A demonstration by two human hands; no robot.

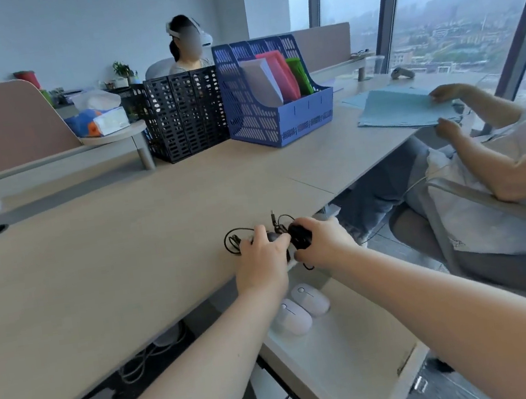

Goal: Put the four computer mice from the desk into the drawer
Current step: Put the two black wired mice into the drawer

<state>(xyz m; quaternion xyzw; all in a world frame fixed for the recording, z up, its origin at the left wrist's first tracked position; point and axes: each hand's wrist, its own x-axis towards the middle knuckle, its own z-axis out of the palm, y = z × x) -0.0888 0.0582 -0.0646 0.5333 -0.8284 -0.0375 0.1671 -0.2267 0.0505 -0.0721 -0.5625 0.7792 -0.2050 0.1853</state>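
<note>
I saw my left hand point(261, 260) closed over one black wired mouse point(273, 236) at the desk point(100, 256) edge, and my right hand point(323, 241) gripping the other black mouse point(300, 235) just beside it, cables point(232, 241) tangled beyond. Below my wrists, two white mice point(300, 309) lay side by side in the open drawer point(350, 349).

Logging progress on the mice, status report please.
Left hand and right hand each on a black wired mouse at desk edge. Two white mice already in open drawer. Cables tangled.
</note>
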